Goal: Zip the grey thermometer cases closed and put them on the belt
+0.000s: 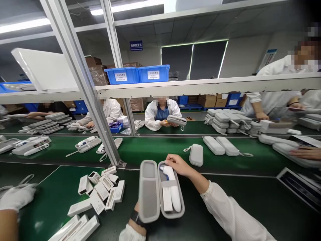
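A grey carrying case (149, 194) lies unfolded in front of me, its two halves side by side. In its right half sit a white handheld thermometer (173, 187) with a blue trigger and a small white box (167, 199), with a grey strap across the middle. My left hand (137, 209) is behind the left half and holds the case from beneath; its fingers are hidden, and a black band shows on the wrist. At the upper rim of the right half, my right hand (177, 164) has its fingers closed on the case's edge, close to the thermometer's head.
Several small white boxes (101, 187) lie scattered left. Closed grey cases (196, 155) rest on the green belt beyond. A metal post (82, 77) and white shelf beam (200, 83) stand ahead. A co-worker's gloved hand (18, 195) is at far left; other people work opposite.
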Tool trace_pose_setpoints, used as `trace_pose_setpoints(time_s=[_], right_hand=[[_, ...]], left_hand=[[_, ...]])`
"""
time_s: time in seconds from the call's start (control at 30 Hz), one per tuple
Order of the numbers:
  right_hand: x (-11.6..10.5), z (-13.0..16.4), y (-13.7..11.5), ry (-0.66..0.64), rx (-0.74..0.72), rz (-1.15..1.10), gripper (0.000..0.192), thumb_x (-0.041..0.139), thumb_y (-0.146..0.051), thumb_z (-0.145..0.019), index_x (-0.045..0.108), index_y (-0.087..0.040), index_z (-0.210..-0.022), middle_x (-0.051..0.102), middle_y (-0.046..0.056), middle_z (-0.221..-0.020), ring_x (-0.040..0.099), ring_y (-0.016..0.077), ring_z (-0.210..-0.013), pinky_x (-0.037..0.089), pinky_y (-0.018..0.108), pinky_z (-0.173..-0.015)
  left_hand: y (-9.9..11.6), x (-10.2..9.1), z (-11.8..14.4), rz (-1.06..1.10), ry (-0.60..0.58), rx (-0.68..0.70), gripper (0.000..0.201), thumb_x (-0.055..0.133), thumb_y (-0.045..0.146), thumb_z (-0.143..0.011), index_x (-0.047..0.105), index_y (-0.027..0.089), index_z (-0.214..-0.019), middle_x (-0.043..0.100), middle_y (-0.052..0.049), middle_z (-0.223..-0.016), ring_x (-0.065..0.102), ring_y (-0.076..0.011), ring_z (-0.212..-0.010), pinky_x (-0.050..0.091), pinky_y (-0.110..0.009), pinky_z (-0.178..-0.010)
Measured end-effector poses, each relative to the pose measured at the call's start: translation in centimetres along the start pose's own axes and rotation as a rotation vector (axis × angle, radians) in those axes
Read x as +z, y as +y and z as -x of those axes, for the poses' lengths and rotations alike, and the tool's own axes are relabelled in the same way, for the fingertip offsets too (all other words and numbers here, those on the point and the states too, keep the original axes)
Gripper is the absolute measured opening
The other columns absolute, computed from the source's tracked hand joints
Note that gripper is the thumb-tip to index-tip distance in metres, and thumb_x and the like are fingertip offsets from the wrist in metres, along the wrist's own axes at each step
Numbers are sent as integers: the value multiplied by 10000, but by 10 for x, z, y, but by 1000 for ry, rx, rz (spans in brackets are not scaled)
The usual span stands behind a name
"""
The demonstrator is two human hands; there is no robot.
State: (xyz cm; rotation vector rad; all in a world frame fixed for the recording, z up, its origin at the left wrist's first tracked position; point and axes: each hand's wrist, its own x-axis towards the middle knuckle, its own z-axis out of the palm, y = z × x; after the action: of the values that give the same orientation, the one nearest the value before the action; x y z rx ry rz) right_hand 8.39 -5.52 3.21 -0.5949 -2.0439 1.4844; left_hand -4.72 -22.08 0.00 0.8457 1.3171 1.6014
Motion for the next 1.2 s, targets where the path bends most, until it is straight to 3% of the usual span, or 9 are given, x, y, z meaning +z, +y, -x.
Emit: trace_pose_setpoints(time_s=[0.07,0.17,0.3,0.4,0.5,0.67,0.83,1.0,1.2], right_hand=[[2,12,7,89,39,-49,429,709,-561,-783,541,-174,-703,475,-70,-522,381,61,-448,252,186,-429],[12,25,24,255,184,-281,496,581,-688,-816,557,-192,-809,465,-79,-519,346,65,-378,222,193,-380],[36,56,44,492,140,-403,539,413,-711,-890,558,-193,-868,538,-39,-615,374,64,-378,225,195,-367],[58,87,48,337,37,-211,464,479,-616,-922,599,-178,-829,558,-22,-623,419,72,-444,291,199,-426],[82,106,44,144,19,-54,318,671,-474,-848,654,-175,-955,634,-7,-721,446,72,-483,309,204,-459],[110,99,39,295,102,-246,326,718,-466,-798,661,-146,-832,623,11,-642,548,123,-545,380,231,-516],[114,91,44,406,137,-363,394,643,-555,-841,634,-162,-822,619,14,-607,536,139,-498,383,251,-501],[106,104,42,363,-48,150,353,424,-399,-1002,619,-202,-783,662,45,-674,611,181,-619,394,274,-593],[88,106,33,292,-306,792,259,376,-190,-992,597,-198,-857,642,21,-696,537,151,-591,295,303,-649]], left_hand=[[-2,11,5,122,-63,-100,556,413,523,-976,757,106,-843,693,-125,-634,712,-260,-700,576,-320,-575],[-8,31,8,368,-76,-275,361,664,436,-882,732,111,-1024,758,-133,-852,731,-254,-795,585,-318,-728],[-11,38,0,546,246,-266,390,725,407,-847,693,117,-1106,756,-125,-947,725,-234,-806,594,-333,-775],[-8,27,-8,683,426,-126,355,645,433,-909,679,160,-1134,746,-104,-1031,721,-203,-832,603,-317,-763],[-6,19,-11,750,479,-50,292,650,379,-916,671,197,-1144,732,-79,-1086,713,-182,-847,608,-301,-739],[-9,23,-8,717,542,29,281,701,313,-887,671,193,-1138,713,-86,-1131,700,-178,-905,609,-295,-756],[-13,35,-4,679,479,114,306,771,206,-820,678,175,-1110,712,-96,-1124,686,-193,-988,602,-292,-802],[-4,35,-1,630,559,71,332,795,216,-796,685,197,-1109,709,-76,-1142,677,-202,-1027,604,-273,-777],[8,18,-4,649,678,65,353,778,212,-804,662,236,-1137,704,-37,-1176,685,-205,-1029,611,-295,-786]])
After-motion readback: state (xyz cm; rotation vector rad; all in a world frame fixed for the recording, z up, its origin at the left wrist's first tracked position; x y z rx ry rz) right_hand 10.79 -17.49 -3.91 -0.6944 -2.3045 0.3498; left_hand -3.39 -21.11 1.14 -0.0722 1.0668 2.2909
